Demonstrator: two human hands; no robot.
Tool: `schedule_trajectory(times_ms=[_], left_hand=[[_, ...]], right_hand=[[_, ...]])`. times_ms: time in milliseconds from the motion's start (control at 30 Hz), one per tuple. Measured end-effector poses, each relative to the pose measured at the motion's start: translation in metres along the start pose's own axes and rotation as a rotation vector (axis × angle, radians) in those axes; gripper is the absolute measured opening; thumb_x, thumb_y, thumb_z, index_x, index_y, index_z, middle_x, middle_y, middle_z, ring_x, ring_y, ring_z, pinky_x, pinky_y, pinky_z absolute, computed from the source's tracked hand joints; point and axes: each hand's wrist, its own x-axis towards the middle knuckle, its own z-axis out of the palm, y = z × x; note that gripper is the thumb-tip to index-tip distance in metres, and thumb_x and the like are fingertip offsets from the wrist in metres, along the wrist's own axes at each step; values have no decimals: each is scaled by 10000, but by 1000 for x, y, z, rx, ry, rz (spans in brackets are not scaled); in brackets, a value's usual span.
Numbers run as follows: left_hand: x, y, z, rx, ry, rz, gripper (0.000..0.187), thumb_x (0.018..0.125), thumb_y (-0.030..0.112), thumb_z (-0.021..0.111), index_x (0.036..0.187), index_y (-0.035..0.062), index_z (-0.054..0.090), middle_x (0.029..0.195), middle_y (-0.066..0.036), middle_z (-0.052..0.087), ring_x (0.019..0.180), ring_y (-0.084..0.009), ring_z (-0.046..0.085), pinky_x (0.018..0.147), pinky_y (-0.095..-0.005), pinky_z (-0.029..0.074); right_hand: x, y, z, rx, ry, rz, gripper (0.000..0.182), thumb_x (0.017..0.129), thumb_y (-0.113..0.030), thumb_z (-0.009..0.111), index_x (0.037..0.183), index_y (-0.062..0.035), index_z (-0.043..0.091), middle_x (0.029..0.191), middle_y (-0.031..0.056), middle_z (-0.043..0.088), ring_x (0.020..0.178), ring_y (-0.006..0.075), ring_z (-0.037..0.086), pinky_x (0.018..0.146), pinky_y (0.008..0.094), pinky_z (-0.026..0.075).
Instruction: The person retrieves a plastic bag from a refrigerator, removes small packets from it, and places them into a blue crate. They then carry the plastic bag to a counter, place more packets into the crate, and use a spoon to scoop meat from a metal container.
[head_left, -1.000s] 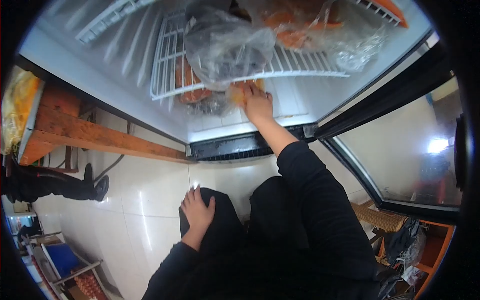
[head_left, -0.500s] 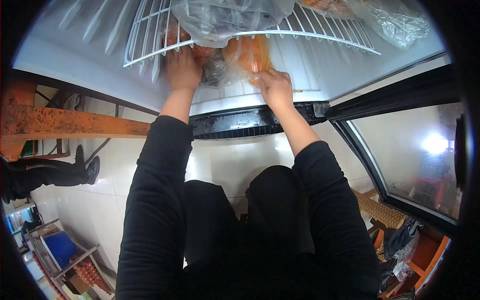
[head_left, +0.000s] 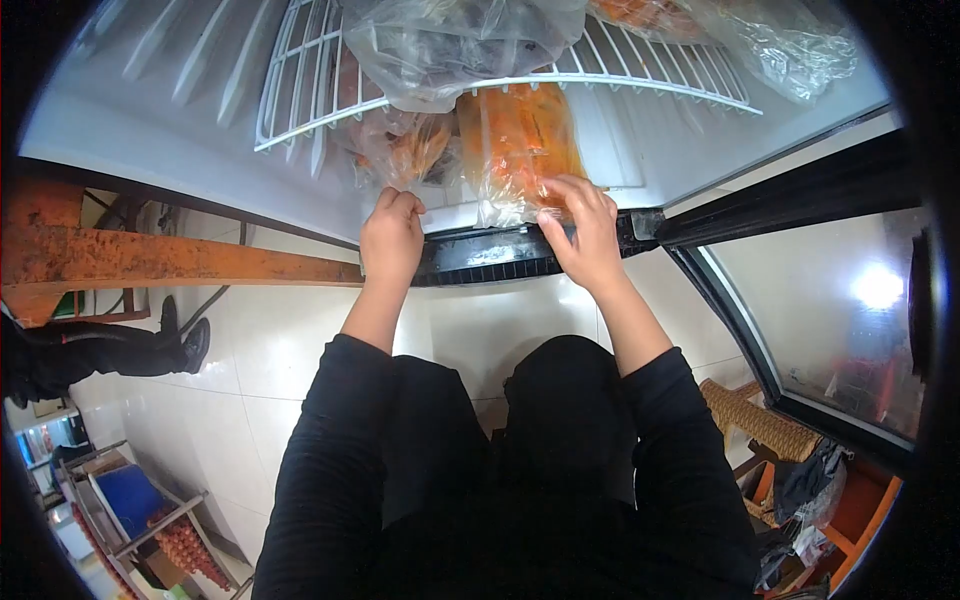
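Under the wire shelf of a white cabinet lie two clear plastic bags. The left plastic bag (head_left: 405, 145) has something orange and reddish inside. My left hand (head_left: 391, 237) is closed, its fingers curled on that bag's near edge. The larger right plastic bag (head_left: 525, 140) is full of orange food that I cannot identify, and its crumpled end lies by the cabinet's front edge. My right hand (head_left: 585, 232) has its fingertips on this bag, with thumb and fingers apart.
Above, the white wire shelf (head_left: 660, 82) carries more plastic bags (head_left: 460, 45). A glass door (head_left: 810, 310) with a black frame stands open at right. A rusty orange beam (head_left: 180, 255) runs along the left. Another person's legs (head_left: 100, 355) show at far left.
My left hand has come back toward me from under the shelf, drawing the left bag's edge. The right bag lies nearer the front and flatter, and my right hand's fingers have spread.
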Motion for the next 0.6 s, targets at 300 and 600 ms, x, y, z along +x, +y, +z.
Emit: schedule_trajectory(times_ms=[300,600], left_hand=[[9,52,-11,-20,162,419,305,763,-10,584,1052,85,600,1151,-101,547,1103,-298,508,906,-439,408],[34,30,52,-209,-191,434,234,786,97,626,1016,90,665,1124,-70,635,1024,-293,591,894,-385,458]], right_hand=[[30,6,64,-93,185,-95,104,729,-117,669,819,-66,665,873,75,664,842,281,613,759,391,483],[18,1,49,47,113,91,217,717,-169,733,865,-34,648,891,106,585,829,290,579,755,382,472]])
